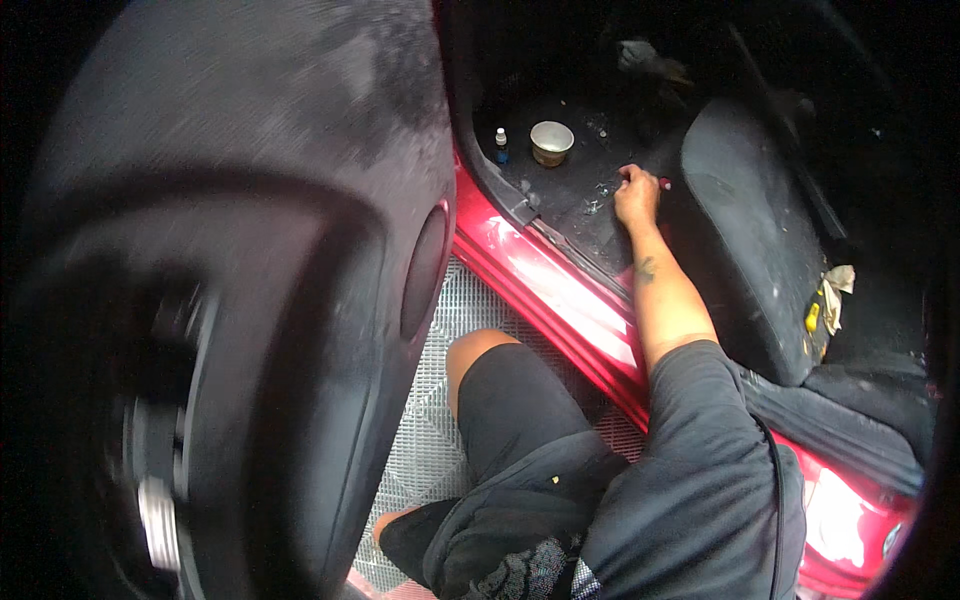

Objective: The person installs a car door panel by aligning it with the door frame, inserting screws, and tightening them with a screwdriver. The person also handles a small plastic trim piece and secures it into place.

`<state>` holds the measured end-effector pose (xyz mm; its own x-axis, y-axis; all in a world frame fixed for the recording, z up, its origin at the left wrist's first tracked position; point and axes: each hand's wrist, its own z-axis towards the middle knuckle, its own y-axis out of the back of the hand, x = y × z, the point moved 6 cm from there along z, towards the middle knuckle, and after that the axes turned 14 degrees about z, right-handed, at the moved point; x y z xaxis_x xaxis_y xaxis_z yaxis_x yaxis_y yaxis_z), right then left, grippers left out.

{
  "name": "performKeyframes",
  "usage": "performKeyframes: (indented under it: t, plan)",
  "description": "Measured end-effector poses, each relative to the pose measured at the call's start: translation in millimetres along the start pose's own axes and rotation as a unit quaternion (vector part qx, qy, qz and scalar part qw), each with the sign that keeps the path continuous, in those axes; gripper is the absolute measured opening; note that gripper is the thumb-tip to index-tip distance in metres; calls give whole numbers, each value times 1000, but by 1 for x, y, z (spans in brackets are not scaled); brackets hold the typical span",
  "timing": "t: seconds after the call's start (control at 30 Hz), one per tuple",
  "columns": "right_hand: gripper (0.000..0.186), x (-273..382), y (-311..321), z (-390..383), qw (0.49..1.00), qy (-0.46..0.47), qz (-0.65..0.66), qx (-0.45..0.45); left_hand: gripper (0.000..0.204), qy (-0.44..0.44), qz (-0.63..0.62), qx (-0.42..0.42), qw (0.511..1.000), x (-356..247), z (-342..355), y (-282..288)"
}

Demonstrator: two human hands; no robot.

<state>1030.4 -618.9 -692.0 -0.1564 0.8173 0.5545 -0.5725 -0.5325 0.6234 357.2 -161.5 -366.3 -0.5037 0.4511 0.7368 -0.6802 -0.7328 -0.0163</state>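
My right hand (637, 197) reaches over the red door sill into the car's dark footwell, just in front of the seat. Its fingers are curled closed near the carpet. A small red end (665, 184) shows beside the hand, but I cannot make out the thing it belongs to. Whitish scraps (594, 207) lie on the carpet left of the hand. Farther in stand a small tub (551, 145) with a pale rim and a little dark bottle (501, 146) with a white cap. My left hand is out of the picture.
The open black door (300, 250) fills the left side. The glossy red sill (540, 280) runs diagonally between my legs and the footwell. On the dark seat (740, 210) rest a yellow-handled tool (812, 318) and a crumpled pale cloth or paper (836, 290). Grey grid flooring (420, 400) lies below.
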Motion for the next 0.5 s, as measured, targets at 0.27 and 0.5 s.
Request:
performKeyframes:
  t: [0.27, 0.5]
  plan:
    - [20, -3, 1, 11, 990, -26, -138, 28, 46, -37, -32, 24, 998, -43, 46, -55]
    - [18, 0, -11, 13, 983, -49, -151, 95, 47, -44, -39, 37, 998, -53, 55, -67]
